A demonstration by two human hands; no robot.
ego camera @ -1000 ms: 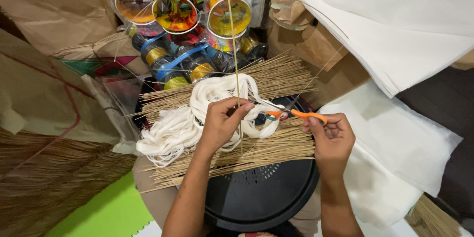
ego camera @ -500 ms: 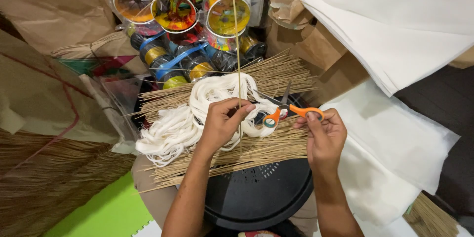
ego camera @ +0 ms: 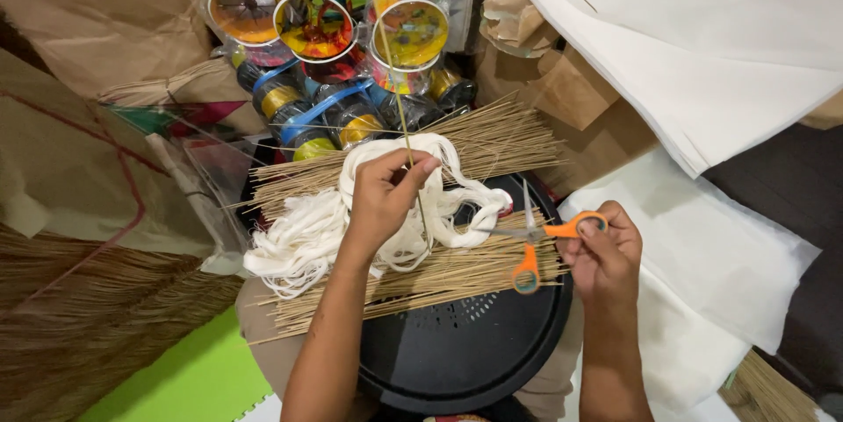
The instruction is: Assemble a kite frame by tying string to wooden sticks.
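left hand [ego camera: 382,198] pinches thin stick [ego camera: 397,97]; right hand [ego camera: 601,255] grips scissors [ego camera: 536,242], blades apparently open; string [ego camera: 307,233] uncut.

I see my two hands, my left hand [ego camera: 384,198] and my right hand [ego camera: 604,257], one pair of orange-handled scissors [ego camera: 537,245], one round black tray [ego camera: 474,356] and one bundle of white string [ego camera: 320,224]. Two layers of thin sticks [ego camera: 457,273] lie across the tray, too many to count, and one long single stick [ego camera: 386,53] stands upright. Three colourful spools [ego camera: 316,25] face me, with perhaps five or six more [ego camera: 351,115] half hidden beneath them.
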